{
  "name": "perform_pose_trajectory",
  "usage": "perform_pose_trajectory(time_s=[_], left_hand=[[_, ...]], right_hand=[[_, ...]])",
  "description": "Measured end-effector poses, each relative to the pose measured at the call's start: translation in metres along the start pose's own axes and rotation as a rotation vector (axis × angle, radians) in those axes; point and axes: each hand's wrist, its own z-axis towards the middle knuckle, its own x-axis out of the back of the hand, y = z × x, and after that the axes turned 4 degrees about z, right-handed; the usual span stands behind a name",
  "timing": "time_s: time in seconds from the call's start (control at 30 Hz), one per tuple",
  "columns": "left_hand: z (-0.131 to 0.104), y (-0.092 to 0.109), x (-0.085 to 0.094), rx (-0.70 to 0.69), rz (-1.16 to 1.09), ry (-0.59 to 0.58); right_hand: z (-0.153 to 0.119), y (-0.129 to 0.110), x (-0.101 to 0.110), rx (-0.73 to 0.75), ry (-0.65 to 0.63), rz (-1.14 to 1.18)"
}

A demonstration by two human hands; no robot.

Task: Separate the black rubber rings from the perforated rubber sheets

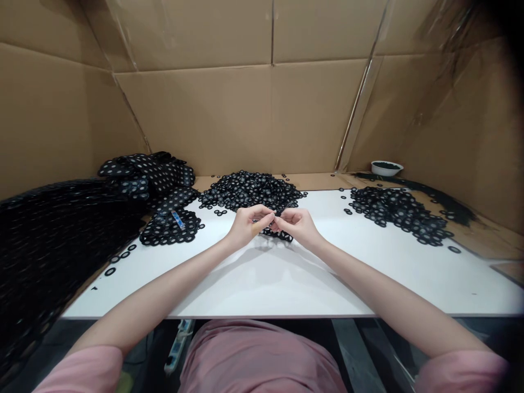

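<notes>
Over the white board, my left hand and my right hand meet with fingertips nearly touching. Both are closed in a pinch on a small piece of black rings, part of which shows below the fingers. How the rings are joined is too small to make out, and the fingertips hide the pinched spot. Just behind the hands rises a heap of loose black rings. To the left lies a sheet of joined black rings with a small blue-and-white strip on it.
Folded ring-patterned black material and a large dark mass fill the left. Another ring heap spreads right on the white board. A white bowl with dark contents stands back right, near dark strands. Cardboard walls enclose the table.
</notes>
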Motion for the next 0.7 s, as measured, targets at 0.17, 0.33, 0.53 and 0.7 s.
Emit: perform_pose_trajectory(time_s=[0.17,0.33,0.53,0.7], left_hand=[[0.0007,0.0003,-0.0018,-0.041,0.063,0.007],[0.0009,-0.0007,-0.0022,-0.036,0.087,0.031],[0.0012,-0.0015,-0.0037,-0.009,0.018,0.019],[0.0026,-0.0061,-0.0042,0.008,-0.034,0.022]], right_hand=[[0.001,-0.002,-0.0007,-0.012,0.013,0.013],[0.0013,0.0007,0.0003,-0.019,0.02,0.032],[0.0012,-0.0009,0.0007,-0.007,0.024,0.017],[0.0012,-0.0031,0.0014,0.0,0.012,-0.013]])
